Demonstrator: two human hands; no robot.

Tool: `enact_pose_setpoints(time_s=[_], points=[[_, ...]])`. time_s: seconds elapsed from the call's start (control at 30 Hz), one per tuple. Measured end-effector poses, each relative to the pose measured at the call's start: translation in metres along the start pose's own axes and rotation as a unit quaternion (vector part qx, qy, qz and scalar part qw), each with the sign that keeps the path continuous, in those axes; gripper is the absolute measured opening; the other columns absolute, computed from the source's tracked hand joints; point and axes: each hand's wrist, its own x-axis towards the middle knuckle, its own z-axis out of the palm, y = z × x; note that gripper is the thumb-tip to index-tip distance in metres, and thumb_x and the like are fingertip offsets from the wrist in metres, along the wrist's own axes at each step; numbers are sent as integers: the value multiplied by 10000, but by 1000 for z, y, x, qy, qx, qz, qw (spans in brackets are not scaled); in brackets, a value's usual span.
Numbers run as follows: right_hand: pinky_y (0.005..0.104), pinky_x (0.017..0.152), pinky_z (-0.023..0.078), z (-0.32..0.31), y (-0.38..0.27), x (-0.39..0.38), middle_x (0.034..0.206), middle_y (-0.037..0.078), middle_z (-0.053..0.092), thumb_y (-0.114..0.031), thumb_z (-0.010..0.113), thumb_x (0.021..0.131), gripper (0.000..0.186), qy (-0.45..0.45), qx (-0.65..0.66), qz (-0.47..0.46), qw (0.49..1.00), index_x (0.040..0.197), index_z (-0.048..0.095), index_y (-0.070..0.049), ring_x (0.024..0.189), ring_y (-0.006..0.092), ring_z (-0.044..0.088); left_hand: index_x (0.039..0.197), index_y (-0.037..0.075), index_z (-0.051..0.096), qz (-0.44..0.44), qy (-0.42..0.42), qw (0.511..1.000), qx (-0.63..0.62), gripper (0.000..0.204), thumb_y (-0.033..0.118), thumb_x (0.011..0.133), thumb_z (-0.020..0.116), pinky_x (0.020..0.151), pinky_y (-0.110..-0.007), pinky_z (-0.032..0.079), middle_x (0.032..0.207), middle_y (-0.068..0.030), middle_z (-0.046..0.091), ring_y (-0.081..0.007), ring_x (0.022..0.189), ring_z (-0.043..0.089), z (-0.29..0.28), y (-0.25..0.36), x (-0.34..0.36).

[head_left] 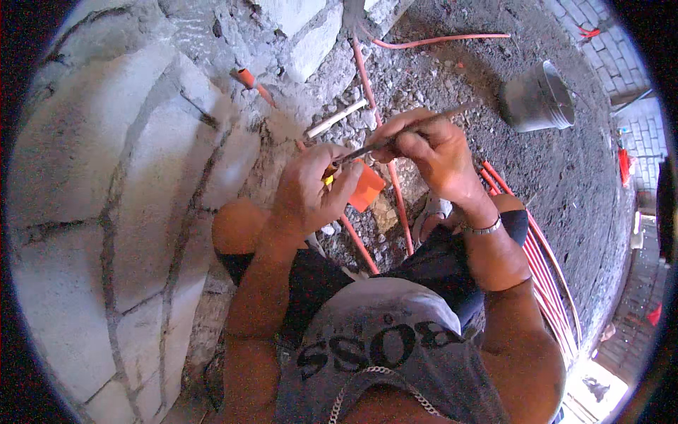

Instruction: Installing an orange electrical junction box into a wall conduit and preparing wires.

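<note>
Orange box juts out rightward from the left hand.

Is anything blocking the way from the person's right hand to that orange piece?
Nothing visible fills the gap between the right hand and the orange piece. Only the left hand partly covers the piece's left side; the thin dark tool in the right hand reaches those fingers.
</note>
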Motion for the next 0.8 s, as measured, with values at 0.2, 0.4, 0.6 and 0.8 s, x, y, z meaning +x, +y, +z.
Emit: enact_pose_setpoints(time_s=[0.2, 0.4, 0.6, 0.8], points=[[314, 666, 566, 3, 9, 7, 860, 165, 624, -219, 496, 958, 287, 107, 185, 113, 970, 1023, 511, 60, 726, 224, 655, 909, -19, 602, 107, 89, 990, -34, 203, 98, 792, 719, 578, -322, 498, 796, -143, 638, -239, 673, 636, 7, -4, 5], [304, 613, 565, 10, 20, 7, 840, 156, 631, -212, 504, 957, 254, 151, 190, 140, 960, 972, 525, 41, 713, 216, 657, 870, 3, 607, 137, 91, 986, -23, 170, 83, 781, 727, 557, -312, 486, 754, -116, 632, -214, 636, 630, 8, -2, 1], [285, 604, 556, 11, 24, 8, 828, 148, 635, -194, 501, 954, 225, 126, 188, 164, 960, 962, 520, 30, 692, 211, 654, 832, -9, 604, -39, 23, 998, -46, 199, 174, 840, 681, 526, -272, 452, 660, -77, 610, -131, 594, 588, -1, 5, 1], [287, 588, 537, 16, 28, 7, 809, 140, 630, -239, 444, 970, 291, 63, 297, 141, 942, 962, 519, 42, 681, 206, 645, 805, 2, 604, -177, -17, 928, -327, 136, 112, 881, 577, 489, -221, 381, 646, -31, 586, -56, 526, 480, -10, 9, -1]])
